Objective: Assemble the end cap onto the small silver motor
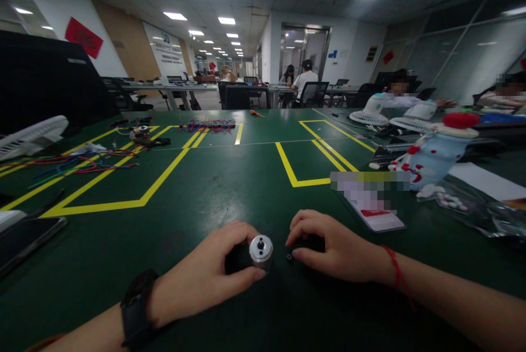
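Observation:
A small silver cylindrical motor (261, 250) stands upright near the front of the green table, its round end face up with a short dark shaft and small holes. My left hand (219, 264) is closed around its sides, thumb at the front and fingers behind. Just to the right, my right hand (329, 245) is curled, thumb and fingers drawn together at a small dark ring-like part (289, 257). That part shows at the thumb tip; its exact kind is too small to make out. A gap separates the two hands.
Yellow tape lines (102, 208) mark the green table (222, 187). Coloured wires (209, 125) lie at the back and left, a phone (30, 242) at left. On the right are a card-like packet (373, 209), a blue snowman-like figure (438, 149), and white fans (370, 111). People sit beyond.

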A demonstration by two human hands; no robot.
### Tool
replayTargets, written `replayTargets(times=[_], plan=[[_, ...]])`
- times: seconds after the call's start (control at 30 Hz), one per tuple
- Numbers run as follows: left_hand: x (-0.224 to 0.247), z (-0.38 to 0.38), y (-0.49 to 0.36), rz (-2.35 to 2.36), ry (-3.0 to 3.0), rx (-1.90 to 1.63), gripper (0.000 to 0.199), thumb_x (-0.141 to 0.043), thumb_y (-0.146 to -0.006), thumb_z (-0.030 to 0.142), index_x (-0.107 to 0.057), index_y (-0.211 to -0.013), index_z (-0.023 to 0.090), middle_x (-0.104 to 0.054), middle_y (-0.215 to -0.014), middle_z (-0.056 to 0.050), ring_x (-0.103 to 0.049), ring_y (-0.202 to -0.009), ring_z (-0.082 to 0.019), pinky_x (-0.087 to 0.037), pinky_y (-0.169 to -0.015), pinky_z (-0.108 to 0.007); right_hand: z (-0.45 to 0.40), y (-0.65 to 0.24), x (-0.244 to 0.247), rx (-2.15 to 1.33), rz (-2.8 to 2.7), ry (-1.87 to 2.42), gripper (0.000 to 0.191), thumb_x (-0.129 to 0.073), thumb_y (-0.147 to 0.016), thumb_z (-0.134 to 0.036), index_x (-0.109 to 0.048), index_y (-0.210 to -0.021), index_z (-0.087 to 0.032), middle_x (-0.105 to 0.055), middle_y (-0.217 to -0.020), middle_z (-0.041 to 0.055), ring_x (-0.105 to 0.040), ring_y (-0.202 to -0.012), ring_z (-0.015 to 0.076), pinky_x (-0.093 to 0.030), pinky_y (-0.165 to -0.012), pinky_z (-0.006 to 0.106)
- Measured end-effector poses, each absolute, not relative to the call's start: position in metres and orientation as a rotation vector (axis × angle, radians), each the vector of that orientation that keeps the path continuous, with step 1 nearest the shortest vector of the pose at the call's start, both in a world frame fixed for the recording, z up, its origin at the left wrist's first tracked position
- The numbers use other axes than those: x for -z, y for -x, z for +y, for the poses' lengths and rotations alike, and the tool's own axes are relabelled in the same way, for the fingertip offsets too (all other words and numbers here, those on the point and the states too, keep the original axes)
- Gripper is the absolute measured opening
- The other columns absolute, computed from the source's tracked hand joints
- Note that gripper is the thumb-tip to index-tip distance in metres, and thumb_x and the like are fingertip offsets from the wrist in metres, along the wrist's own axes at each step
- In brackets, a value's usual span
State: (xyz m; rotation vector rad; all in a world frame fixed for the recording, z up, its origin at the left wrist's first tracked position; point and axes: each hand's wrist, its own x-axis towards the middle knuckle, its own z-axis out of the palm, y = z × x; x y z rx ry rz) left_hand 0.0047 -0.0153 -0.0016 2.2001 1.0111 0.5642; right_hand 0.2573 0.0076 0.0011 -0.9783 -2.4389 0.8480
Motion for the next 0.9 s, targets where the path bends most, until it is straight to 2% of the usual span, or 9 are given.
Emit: replayTargets(times=[0.07, 0.27, 0.5, 0.6, 0.7, 0.77, 0.9], plan=[[0.002, -0.015, -0.005, 1.008, -2.2, -0.558, 0.022, -0.067, -0.082, 0.02, -0.056, -0.101, 0.023, -0.06, -0.098, 0.002, -0.056, -0.088, -0.018, -0.042, -0.077, -0.029, 0.006, -0.256, -0.001, -0.821, -2.445, 0.94, 0.012, -0.067, -0.078, -0.022, -0.067, -0.089, -0.018, -0.058, -0.097, 0.0031, -0.055, -0.088, 0.0148, -0.045, -0.079, 0.029], [0.003, -0.014, -0.007, 0.979, -2.22, -0.568, 0.022, -0.067, -0.083, 0.023, -0.056, -0.102, 0.024, -0.06, -0.098, 0.002, -0.056, -0.088, -0.018, -0.041, -0.078, -0.029, -0.001, -0.233, -0.009, -0.733, -2.12, 0.853, 0.009, -0.063, -0.083, -0.022, -0.065, -0.091, -0.019, -0.055, -0.096, 0.002, -0.054, -0.088, 0.0126, -0.045, -0.078, 0.026], [0.004, -0.013, -0.008, 0.967, -2.254, -0.561, 0.018, -0.065, -0.084, 0.023, -0.057, -0.1, 0.023, -0.06, -0.095, 0.001, -0.056, -0.086, -0.018, -0.041, -0.075, -0.029, -0.012, -0.215, -0.02, -0.699, -2.215, 0.919, 0.009, -0.061, -0.083, -0.022, -0.067, -0.09, -0.021, -0.056, -0.096, 0.0016, -0.055, -0.087, 0.0138, -0.043, -0.08, 0.029], [0.002, -0.013, -0.008, 0.981, -2.254, -0.565, 0.019, -0.065, -0.084, 0.023, -0.056, -0.101, 0.023, -0.061, -0.097, 0.0, -0.056, -0.087, -0.019, -0.042, -0.076, -0.03, -0.009, -0.22, -0.022, -0.719, -2.133, 0.938, 0.013, -0.06, -0.084, -0.026, -0.067, -0.094, -0.022, -0.057, -0.102, 0.0032, -0.054, -0.091, 0.0153, -0.043, -0.079, 0.029], [0.0, -0.015, -0.008, 0.972, -2.249, -0.579, 0.019, -0.064, -0.084, 0.022, -0.056, -0.102, 0.022, -0.062, -0.098, -0.001, -0.056, -0.088, -0.019, -0.042, -0.077, -0.03, 0.005, -0.234, -0.016, -0.823, -1.909, 1.042, 0.021, -0.052, -0.089, -0.034, -0.065, -0.098, -0.021, -0.06, -0.098, 0.0045, -0.055, -0.084, 0.0148, -0.044, -0.071, 0.027], [0.0, -0.016, -0.007, 0.969, -2.252, -0.588, 0.02, -0.064, -0.083, 0.021, -0.057, -0.102, 0.023, -0.062, -0.098, -0.001, -0.057, -0.087, -0.019, -0.043, -0.077, -0.03, 0.017, -0.247, -0.007, -0.97, -1.785, 1.137, 0.028, -0.047, -0.091, -0.039, -0.064, -0.099, -0.019, -0.06, -0.085, 0.0027, -0.054, -0.071, 0.0128, -0.043, -0.063, 0.026], [-0.001, -0.017, -0.006, 0.974, -2.25, -0.598, 0.024, -0.065, -0.08, 0.016, -0.058, -0.102, 0.023, -0.062, -0.098, 0.0, -0.056, -0.088, -0.019, -0.043, -0.079, -0.03, 0.035, -0.264, 0.01, -1.169, -1.645, 1.235, 0.033, -0.049, -0.089, -0.044, -0.064, -0.095, -0.015, -0.058, -0.077, 0.0009, -0.05, -0.062, 0.0106, -0.038, -0.053, 0.024]])
